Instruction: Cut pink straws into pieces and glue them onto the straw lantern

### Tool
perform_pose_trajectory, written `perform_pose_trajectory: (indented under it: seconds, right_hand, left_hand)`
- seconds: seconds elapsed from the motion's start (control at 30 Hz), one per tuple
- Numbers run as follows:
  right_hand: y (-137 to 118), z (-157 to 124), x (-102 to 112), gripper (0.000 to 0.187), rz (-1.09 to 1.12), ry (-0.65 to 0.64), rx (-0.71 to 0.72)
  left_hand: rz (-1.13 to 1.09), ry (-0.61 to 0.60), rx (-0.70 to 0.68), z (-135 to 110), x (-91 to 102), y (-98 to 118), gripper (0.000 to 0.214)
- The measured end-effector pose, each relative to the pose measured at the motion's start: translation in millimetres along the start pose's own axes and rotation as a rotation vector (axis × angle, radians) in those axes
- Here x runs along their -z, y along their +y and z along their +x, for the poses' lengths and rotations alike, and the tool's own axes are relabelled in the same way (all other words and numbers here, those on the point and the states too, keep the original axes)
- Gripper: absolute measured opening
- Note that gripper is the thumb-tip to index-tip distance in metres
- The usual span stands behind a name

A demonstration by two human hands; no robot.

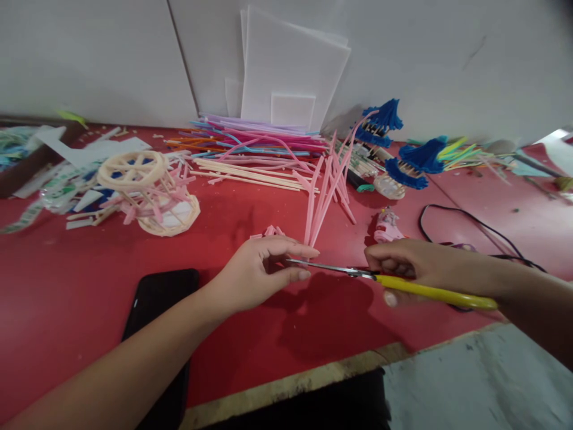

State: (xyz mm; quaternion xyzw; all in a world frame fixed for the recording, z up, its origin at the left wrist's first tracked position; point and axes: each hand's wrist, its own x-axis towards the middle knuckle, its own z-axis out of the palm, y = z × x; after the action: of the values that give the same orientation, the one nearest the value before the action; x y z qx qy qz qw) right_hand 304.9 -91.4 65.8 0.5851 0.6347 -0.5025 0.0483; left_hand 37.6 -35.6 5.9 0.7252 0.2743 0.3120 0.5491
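My left hand (248, 275) pinches the lower ends of several pink pipe cleaners (323, 206), which fan upward from its fingertips. In my right hand (421, 263) is a pair of scissors with a yellow handle (436, 291), its fingers closed around the grip. The metal blades (331, 268) reach left, to the pipe cleaners' lower ends between my left thumb and fingers. Whether the blades are parted cannot be made out. Just behind my left hand lies a small heap of short pink pieces (272, 231), partly hidden by the hand.
A black phone (163, 298) lies by my left forearm. Further back are a round cream-and-pink stick model (134, 170), bundled coloured pipe cleaners (268, 143), pale sticks (250, 175) and blue-topped models (416, 161). A pink device (387, 226) and black cable (465, 209) sit right.
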Motion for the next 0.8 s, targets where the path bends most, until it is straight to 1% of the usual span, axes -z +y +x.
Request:
perform_pose_trajectory:
  seconds: [0.1, 0.23, 0.37, 0.5, 0.6, 0.8]
  right_hand:
    - [3, 2, 0, 0.042, 0.003, -0.014, 0.013]
    - [7, 5, -1, 0.044, -0.013, 0.0, 0.012]
    - [8, 7, -1, 0.044, -0.185, 0.016, 0.028]
    - [5, 8, -3, 0.051, -0.303, 0.063, 0.044]
    - [0, 10, -7, 0.053, -0.317, 0.112, 0.084]
    - [-3, 14, -14, 0.056, -0.337, 0.148, 0.136]
  left_hand:
    - [-0.025, 0.0, 0.004, 0, 0.1, 0, 0.024]
    - [-0.038, 0.012, 0.01, 1, -1.0, 0, 0.023]
    - [-0.049, 0.03, 0.061, 2, -1.6, 0, 0.023]
    - [-0.053, 0.033, 0.098, 2, -0.7, 0, 0.023]
    - [-0.068, 0.037, 0.095, 2, -0.1, 0, 0.023]
    - [-0.094, 0.048, 0.103, 1, 0.3, -1, 0.023]
